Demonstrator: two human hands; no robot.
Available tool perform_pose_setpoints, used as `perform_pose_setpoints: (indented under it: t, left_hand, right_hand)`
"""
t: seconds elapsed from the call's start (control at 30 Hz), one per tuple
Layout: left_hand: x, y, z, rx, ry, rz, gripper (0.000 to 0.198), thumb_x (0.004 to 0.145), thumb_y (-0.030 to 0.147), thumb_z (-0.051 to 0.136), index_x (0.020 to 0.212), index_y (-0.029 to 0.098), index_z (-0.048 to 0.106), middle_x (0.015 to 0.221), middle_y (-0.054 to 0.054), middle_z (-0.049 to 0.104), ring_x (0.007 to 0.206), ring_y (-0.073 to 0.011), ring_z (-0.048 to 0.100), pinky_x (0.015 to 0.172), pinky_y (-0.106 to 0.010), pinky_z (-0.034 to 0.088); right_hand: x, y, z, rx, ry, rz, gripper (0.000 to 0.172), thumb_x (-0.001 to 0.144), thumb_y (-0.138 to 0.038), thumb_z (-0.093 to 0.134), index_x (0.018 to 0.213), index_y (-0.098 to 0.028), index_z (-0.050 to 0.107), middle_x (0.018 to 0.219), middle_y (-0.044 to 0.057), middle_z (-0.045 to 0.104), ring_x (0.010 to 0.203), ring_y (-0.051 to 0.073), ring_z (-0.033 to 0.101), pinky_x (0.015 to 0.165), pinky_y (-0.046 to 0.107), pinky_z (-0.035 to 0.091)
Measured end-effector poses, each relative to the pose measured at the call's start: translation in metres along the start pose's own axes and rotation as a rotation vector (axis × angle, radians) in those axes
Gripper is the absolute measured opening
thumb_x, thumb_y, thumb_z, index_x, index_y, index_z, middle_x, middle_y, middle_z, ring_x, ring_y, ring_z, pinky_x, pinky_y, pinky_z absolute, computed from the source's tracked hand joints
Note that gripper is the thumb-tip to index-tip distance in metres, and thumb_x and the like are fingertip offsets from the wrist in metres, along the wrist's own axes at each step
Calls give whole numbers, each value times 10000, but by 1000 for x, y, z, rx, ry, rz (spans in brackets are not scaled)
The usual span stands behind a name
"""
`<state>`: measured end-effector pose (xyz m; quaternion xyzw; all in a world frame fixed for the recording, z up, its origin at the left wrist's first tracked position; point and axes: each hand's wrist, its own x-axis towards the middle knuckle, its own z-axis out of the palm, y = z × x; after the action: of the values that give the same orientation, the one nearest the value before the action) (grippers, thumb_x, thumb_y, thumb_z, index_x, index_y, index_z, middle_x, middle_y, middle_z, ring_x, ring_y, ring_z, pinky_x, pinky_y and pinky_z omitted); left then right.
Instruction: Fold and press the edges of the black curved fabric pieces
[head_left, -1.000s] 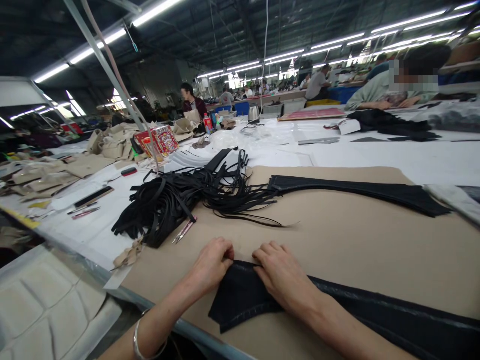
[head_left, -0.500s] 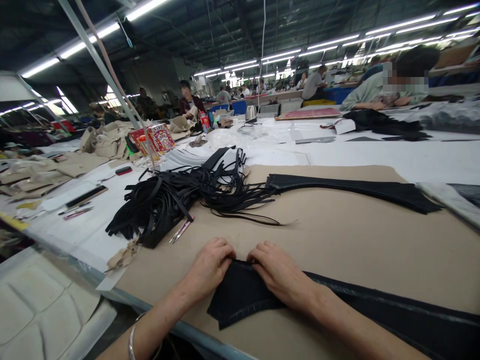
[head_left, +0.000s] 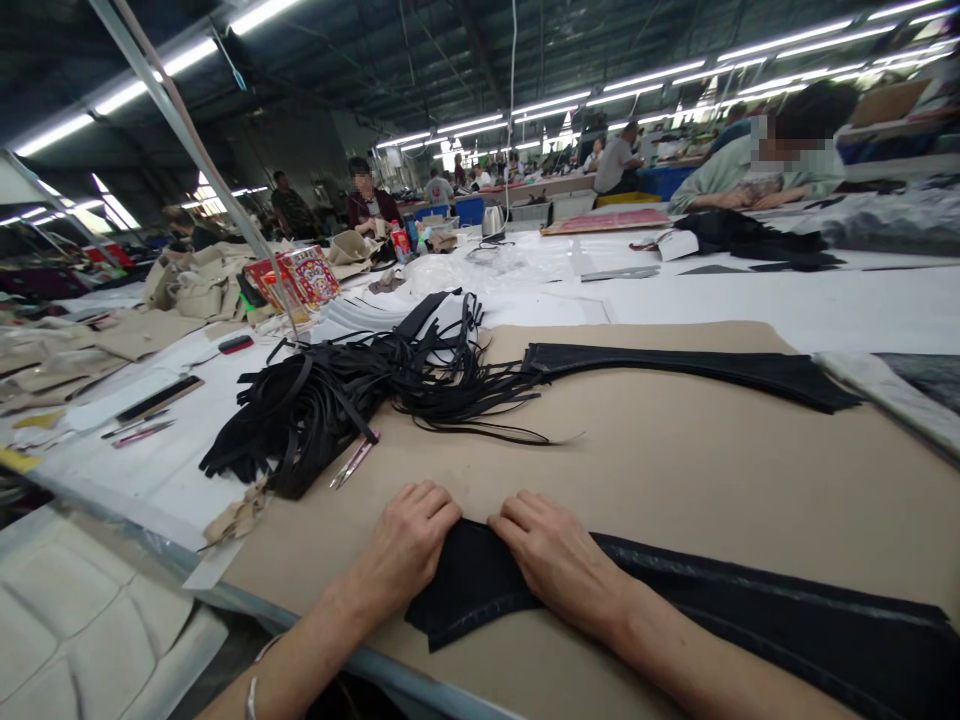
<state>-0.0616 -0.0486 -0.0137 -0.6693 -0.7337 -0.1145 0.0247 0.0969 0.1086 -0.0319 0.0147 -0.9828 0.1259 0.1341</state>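
Panel: a black fabric panel (head_left: 469,590) is lying flat on a tan kraft board (head_left: 660,470), running from under the hands toward 4 o'clock and out of view.

Left hand: the left hand (head_left: 401,545) is resting palm down at the panel's near end, fingers gently curved and pinching nothing, seemingly to pin it.

Right hand: the right hand (head_left: 559,565) is pressing flat on the panel, fingers lightly spread, apparently keeping the cloth taut.

Strips: a heap of black strips (head_left: 300,425) is sitting at 11 o'clock, seemingly kept clear of the hands.

Snips: thread snips (head_left: 352,462) are lying beside the heap, within easy reach.

Second panel: a long curved black panel (head_left: 675,365) is lying at 1 o'clock.

Beyond: a co-worker (head_left: 757,165) is leaning over a far table at 1 o'clock.
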Motion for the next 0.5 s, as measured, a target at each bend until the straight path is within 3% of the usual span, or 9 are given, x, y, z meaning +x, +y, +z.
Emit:
perform_pose_setpoints:
  t: [0.27, 0.5]
  left_hand:
    - [-5, -2, 2, 149, 60, 185, 181, 923, 83, 438, 1001, 126, 595, 922, -70, 595, 856, -232, 507, 766, -384, 440]
    - [-8, -5, 3, 249, 96, 288, 208, 926, 109, 481, 1100, 92, 594, 959, -83, 628, 915, -241, 542, 802, -377, 466]
  right_hand:
    - [-3, -5, 4, -114, 78, -75, 94, 859, -62, 618, 884, -150, 592, 874, 37, 548, 795, 201, 453, 716, 334, 338]
    - [-4, -8, -1, -171, 44, -105, 61, 878, -83, 606, 907, -135, 594, 876, 41, 540, 804, 208, 446, 709, 350, 336]
